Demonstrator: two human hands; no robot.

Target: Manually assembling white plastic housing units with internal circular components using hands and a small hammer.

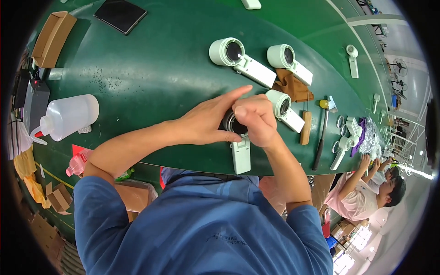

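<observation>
A pale green handheld fan (241, 158) lies on the green table close to my body, its handle toward me. My left hand (204, 118) grips its round head from the left, thumb on the near side and forefinger stretched out at the far side. Over that head my right hand (257, 118) is closed, fingers curled in. Whatever it pinches, if anything, is hidden. Three similar fans stand close by: one (228, 51) beyond my hands, another (280, 56) farther right, and a third (277, 103) right beside my right hand.
To the right lie a brown cloth (293, 86), a wooden-handled tool (305, 128), a dark-handled hammer (322, 133) and more fan parts (346, 142). Leftward are a squeeze bottle (73, 114), a cardboard tray (54, 39) and a black tablet (120, 16). A co-worker (360, 199) sits far right.
</observation>
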